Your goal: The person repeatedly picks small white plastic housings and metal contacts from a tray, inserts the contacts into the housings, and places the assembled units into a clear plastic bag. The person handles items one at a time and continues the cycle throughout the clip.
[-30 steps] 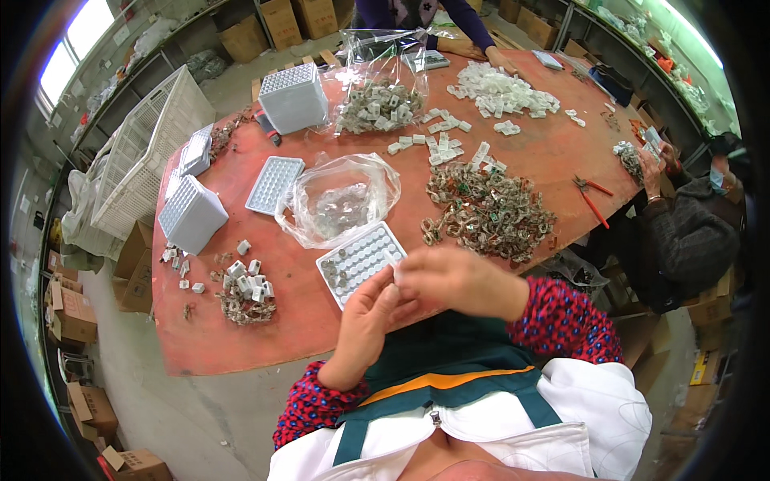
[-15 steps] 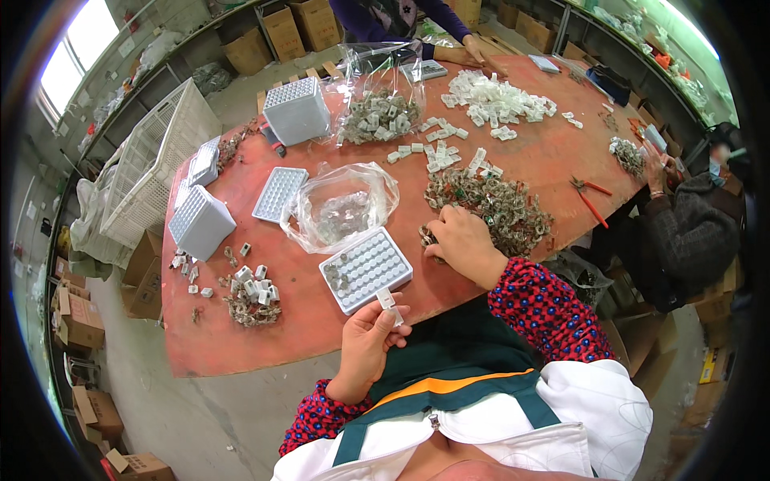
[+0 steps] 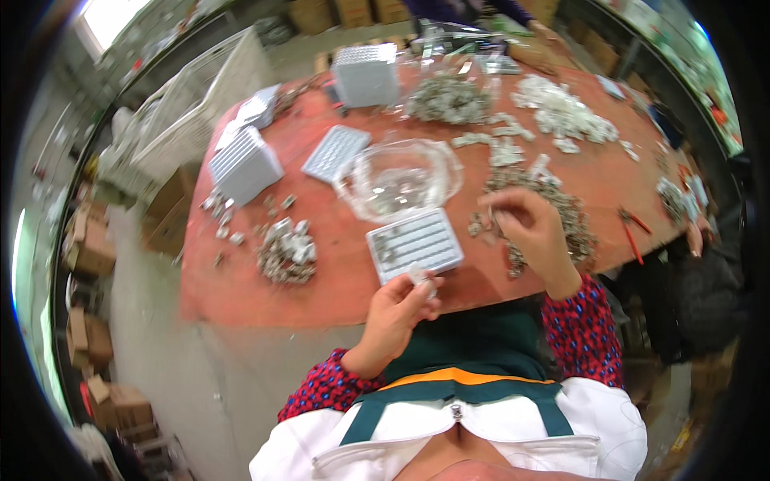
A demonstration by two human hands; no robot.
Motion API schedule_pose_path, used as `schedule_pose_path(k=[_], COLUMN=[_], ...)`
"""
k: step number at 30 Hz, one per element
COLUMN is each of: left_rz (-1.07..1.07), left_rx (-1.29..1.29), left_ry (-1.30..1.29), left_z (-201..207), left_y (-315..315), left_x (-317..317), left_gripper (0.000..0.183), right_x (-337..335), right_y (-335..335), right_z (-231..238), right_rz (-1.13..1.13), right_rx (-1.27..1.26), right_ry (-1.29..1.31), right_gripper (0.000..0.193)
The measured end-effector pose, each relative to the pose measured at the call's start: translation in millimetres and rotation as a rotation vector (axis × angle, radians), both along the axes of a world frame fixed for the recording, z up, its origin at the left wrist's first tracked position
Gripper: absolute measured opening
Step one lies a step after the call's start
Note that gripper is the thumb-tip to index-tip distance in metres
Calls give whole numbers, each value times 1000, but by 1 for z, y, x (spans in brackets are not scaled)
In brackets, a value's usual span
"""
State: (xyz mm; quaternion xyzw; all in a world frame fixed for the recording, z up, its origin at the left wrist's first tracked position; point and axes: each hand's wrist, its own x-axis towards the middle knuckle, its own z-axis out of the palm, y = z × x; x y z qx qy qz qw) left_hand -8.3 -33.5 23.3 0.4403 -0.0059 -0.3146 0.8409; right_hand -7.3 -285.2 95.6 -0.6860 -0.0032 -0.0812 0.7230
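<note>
My left hand [image 3: 391,319] is closed on a small white plastic housing [image 3: 418,275], held at the near edge of a white tray with rows of round pockets [image 3: 437,240]. A few small metallic pieces lie at the tray's left end. My right hand [image 3: 531,228] hovers over the near left side of a pile of small brownish metal parts [image 3: 568,210]. Its thumb and fingers are pinched together; a small part seems to be at the fingertips, too blurred to name. Behind the tray lies an opened clear plastic bag [image 3: 439,152] with small clear pieces inside.
Stacked white trays [image 3: 245,168] stand at the left, with a mixed heap of parts [image 3: 287,252] nearer. White housings [image 3: 565,112] are piled at the far right, red-handled pliers [image 3: 631,232] at the right edge. Other people sit across and at the right.
My right hand has lifted off the metal pile, its fingers now pinched. My left hand still holds the white housing by the tray. The whole view has shifted and blurred.
</note>
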Motion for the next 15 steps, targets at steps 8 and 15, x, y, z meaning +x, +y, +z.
schedule_pose_path(k=[8, 15], left_rz=[-145, -162], left_rx=[78, 149], left_ry=[-27, -77], left_z=[0, 11], left_y=[6, 11], left_x=[-5, -8], left_gripper=[23, 22], right_x=[-41, -43], right_y=[53, 51], right_z=[-17, -21], right_rz=[218, 111], right_rx=[-863, -847], right_ry=[-476, -539], right_gripper=[44, 30])
